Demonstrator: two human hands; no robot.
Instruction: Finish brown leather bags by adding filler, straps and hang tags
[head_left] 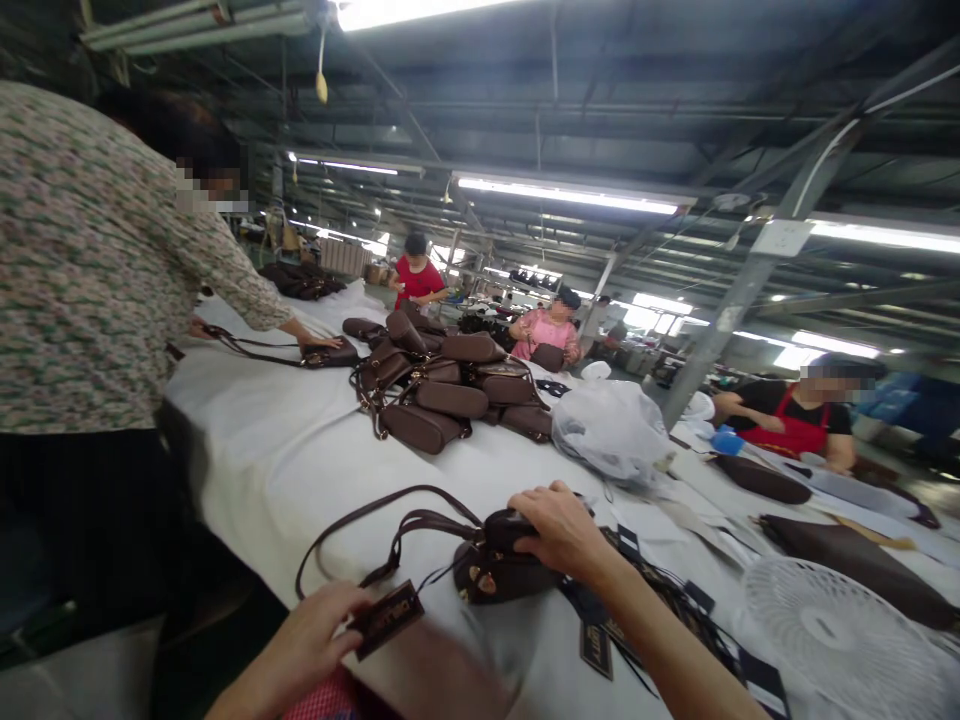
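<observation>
A dark brown handbag [499, 582] with gold-coloured fittings lies on the white-covered table in front of me. My right hand [561, 528] is closed over its top edge, fingers curled on the dark leather. The brown strap [375, 497] loops out to the left. Between the thumb and fingers of my left hand [324, 630] is a dark hang tag [388, 620] with gold lettering, tied to the bag by a thin cord. Beside my right forearm lie more loose black hang tags [596, 648] with their cords, partly hidden by the arm.
A heap of brown handbags [450, 398] sits farther back, beside a clear plastic bag [611, 428]. A white fan [836, 630] stands at right, near brown leather pieces [847, 560]. A co-worker's hand [315, 342] touches another handbag at left; other people work beyond.
</observation>
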